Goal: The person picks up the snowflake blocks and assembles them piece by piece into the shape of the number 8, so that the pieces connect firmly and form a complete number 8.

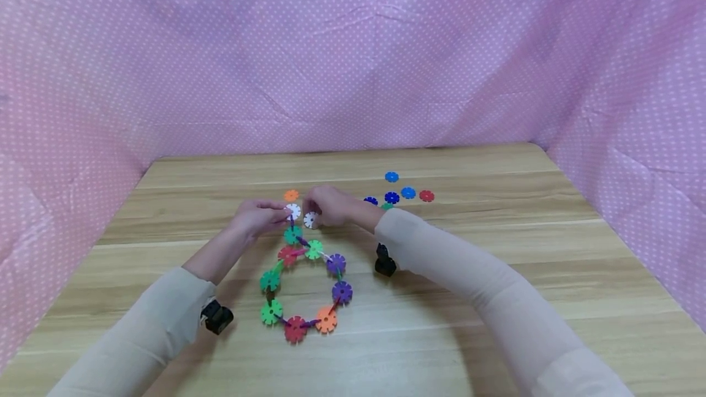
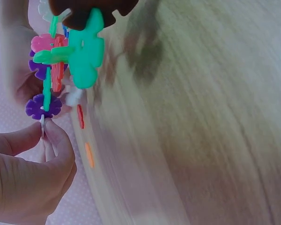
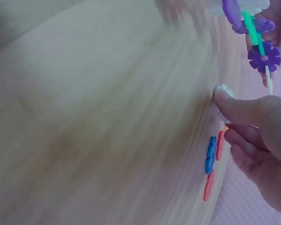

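A ring of notched plastic flower discs in several colours hangs together in the head view, with a short tail leading up from it; a red disc (image 1: 295,329) is at its near side. My left hand (image 1: 263,216) pinches the white disc (image 1: 294,211) at the tail's end between thumb and fingers, just above a purple disc (image 2: 43,107). Close to its right, my right hand (image 1: 331,206) pinches a loose white disc (image 1: 310,220). In the right wrist view the thumb and fingers partly hide this white disc (image 3: 224,90).
Loose discs lie on the wooden table (image 1: 441,336): an orange one (image 1: 291,195) beyond my left hand, and beyond my right forearm a red disc (image 1: 426,196), a light blue disc (image 1: 391,176) and several others. A pink dotted cloth (image 1: 353,66) hangs behind the table.
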`<state>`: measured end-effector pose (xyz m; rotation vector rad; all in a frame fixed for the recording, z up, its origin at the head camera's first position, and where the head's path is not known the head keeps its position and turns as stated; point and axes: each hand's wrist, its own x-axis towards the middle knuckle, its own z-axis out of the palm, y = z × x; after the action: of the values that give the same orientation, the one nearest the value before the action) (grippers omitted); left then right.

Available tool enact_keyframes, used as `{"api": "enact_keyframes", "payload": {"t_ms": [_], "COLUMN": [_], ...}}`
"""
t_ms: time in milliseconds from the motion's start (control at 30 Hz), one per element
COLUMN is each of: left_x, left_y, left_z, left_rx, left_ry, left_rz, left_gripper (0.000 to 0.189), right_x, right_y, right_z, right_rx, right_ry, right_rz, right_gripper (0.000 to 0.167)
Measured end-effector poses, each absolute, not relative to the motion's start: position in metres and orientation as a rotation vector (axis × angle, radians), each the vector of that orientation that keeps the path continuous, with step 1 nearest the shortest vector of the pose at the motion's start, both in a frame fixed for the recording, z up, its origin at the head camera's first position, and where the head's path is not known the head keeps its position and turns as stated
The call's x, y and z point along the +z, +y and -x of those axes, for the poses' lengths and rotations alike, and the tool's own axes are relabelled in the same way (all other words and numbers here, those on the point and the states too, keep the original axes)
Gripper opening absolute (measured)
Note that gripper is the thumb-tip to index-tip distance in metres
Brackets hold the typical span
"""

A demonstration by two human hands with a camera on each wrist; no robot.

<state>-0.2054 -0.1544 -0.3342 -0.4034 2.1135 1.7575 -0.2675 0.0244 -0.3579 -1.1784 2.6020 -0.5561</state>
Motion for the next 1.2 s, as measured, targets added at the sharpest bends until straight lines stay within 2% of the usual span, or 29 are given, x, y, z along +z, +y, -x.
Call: {"api": "enact_keyframes", "payload": {"t_ms": [200, 500, 800, 1200], "left_x": [-0.337, -0.340, -0.344, -0.343], "left_y": [-0.147, -0.131, -0.116, -0.111], "left_z": [0.207, 0.212, 0.217, 0.215], "left_rx": [1.755, 1.721, 1.668, 1.617], "left_ry": [2.082, 2.053, 2.075, 2.102], "left_rz": [0.390, 0.369, 0.281, 0.289], "left_gripper": [0.037, 0.040, 0.036, 0.031], "right_x": [-0.354, -0.356, -0.358, -0.363], "right_y": [0.040, 0.075, 0.093, 0.092], "right_z": [0.265, 0.260, 0.247, 0.231], "right_rx": [-0.843, -1.156, -1.250, -1.324], "right_ry": [2.631, 2.619, 2.653, 2.675], "right_rz": [1.085, 0.840, 0.785, 0.769], "right_gripper": [0.007, 0.006, 0.005, 0.004]}}
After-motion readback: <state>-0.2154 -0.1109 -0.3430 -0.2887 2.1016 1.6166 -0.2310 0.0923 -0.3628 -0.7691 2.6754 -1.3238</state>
